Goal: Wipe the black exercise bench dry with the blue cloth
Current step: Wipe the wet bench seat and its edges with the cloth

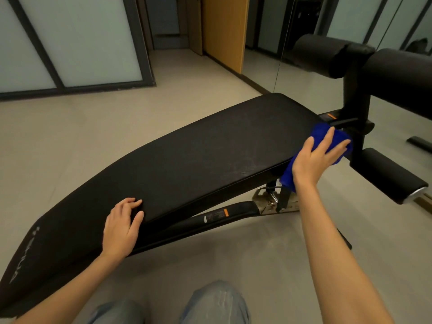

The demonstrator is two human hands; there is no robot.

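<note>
my right hand (314, 160) fingers spread flat on cloth (327, 136) at bench (198, 155) end | left hand (122, 228) fingers loose on pad edge | grey floor (117, 127), frosted glass doors (81, 38)

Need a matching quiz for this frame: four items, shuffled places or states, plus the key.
Items:
1. left hand
2. right hand
3. cloth
4. door

Places or states:
A. wood-coloured, at the far side of the room
B. pressed on the cloth, fingers spread
C. resting on the near edge of the bench
D. blue, at the bench end beside the foam roller, partly hanging over the side

Pairs: 1-C, 2-B, 3-D, 4-A.
</note>
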